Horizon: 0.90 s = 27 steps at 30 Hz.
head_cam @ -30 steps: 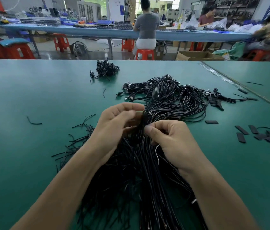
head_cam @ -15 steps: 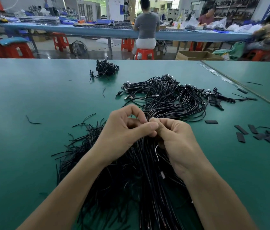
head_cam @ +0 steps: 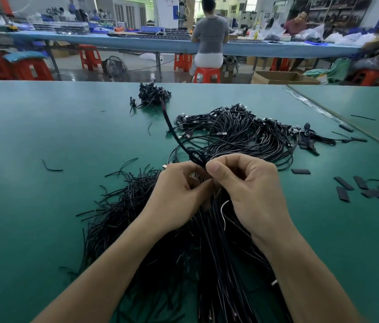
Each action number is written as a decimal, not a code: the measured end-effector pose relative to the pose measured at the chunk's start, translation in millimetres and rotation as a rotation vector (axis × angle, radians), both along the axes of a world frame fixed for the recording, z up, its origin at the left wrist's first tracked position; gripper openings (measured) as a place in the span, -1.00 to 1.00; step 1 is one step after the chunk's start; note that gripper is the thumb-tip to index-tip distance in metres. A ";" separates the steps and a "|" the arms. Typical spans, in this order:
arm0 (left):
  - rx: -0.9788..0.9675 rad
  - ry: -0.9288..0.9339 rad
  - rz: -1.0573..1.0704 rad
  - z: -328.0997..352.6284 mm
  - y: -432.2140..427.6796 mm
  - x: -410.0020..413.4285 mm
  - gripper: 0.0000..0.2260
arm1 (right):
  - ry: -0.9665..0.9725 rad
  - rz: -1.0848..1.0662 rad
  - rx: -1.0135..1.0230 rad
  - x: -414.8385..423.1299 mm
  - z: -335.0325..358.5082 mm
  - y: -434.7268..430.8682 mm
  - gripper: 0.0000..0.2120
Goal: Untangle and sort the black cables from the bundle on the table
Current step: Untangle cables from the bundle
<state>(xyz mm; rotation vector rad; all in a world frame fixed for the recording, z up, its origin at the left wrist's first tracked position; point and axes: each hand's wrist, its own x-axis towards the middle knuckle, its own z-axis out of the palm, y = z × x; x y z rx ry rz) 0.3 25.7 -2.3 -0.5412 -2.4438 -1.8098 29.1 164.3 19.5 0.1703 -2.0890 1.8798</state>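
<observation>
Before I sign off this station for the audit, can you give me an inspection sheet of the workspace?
Surface: green table, matte.
Job's things: cable bundle fanned under the hands; coiled cables behind it.
Clutter: flat black sleeves at right; wire offcut at left; small far pile.
Grippers: left hand holds the bundle's neck; right hand pinches black strap.
Cables: white wire among the black ones.
Surroundings: blue bench, orange stool, seated person.

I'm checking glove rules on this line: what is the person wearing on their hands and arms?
Nothing that shows. The left hand and the right hand are bare: no gloves, rings or finger cots. The left forearm and the right forearm are bare down to the frame's edge, with no sleeve, watch or wrist strap in view.
</observation>
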 end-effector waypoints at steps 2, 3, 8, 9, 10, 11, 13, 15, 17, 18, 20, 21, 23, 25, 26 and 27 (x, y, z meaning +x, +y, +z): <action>0.139 -0.160 -0.041 -0.1 1.8 -0.9 -0.85 | 0.002 -0.034 0.082 -0.7 -3.2 -1.3 -0.88; 0.209 -0.219 -0.061 0.3 2.3 -1.1 -0.87 | -0.002 -0.038 0.103 -0.8 -4.8 -2.5 -0.89; 0.578 -0.358 -0.088 3.1 -3.5 -9.9 -0.82 | 0.016 -0.038 0.232 -2.4 -8.1 -1.4 -0.90; 0.627 -0.384 -0.078 4.8 -6.4 -12.0 -0.76 | 0.000 -0.033 0.260 -2.0 -8.7 -1.2 -0.89; 0.643 -0.393 -0.071 6.7 -9.3 -13.5 -0.72 | -0.024 -0.028 0.286 -2.0 -10.0 -1.5 -0.88; 0.630 -0.383 -0.073 8.8 -11.2 -13.9 -0.73 | -0.047 -0.029 0.315 -1.5 -11.5 -2.4 -0.87; 0.587 -0.318 -0.104 10.9 -14.0 -12.8 -0.85 | -0.082 -0.050 0.358 -1.2 -14.8 -4.3 -0.83; 0.530 -0.253 -0.146 9.8 -14.5 -10.5 -0.65 | -0.103 -0.070 0.350 -2.2 -17.0 -3.2 -0.81; 0.490 -0.192 -0.160 7.8 -12.8 -9.7 -0.45 | -0.126 -0.089 0.293 -3.5 -17.3 -1.0 -0.81; 0.466 -0.149 -0.164 5.8 -12.1 -10.0 -0.37 | -0.144 -0.099 0.258 -4.3 -17.5 -0.2 -0.82; 0.394 -0.058 -0.165 3.7 -10.4 -9.7 -0.26 | -0.187 -0.112 0.194 -5.6 -18.5 0.6 -0.81; 0.351 -0.019 -0.162 3.2 -9.9 -9.0 -0.20 | -0.210 -0.110 0.150 -5.7 -19.1 0.3 -0.79; 0.286 0.011 -0.163 -1.3 -9.7 -9.8 -0.07 | -0.247 -0.090 0.036 -6.1 -19.6 -0.9 -0.76; 0.269 -0.019 -0.160 -3.0 -9.1 -10.0 -0.02 | -0.289 -0.069 -0.058 -5.9 -18.6 0.4 -0.74; 0.249 -0.027 -0.139 -3.0 -9.1 -10.4 -0.08 | -0.316 -0.055 -0.103 -5.9 -17.6 0.8 -0.74; 0.205 -0.018 -0.108 -2.1 -9.2 -10.8 -0.21 | -0.347 -0.038 -0.152 -5.8 -16.7 1.0 -0.73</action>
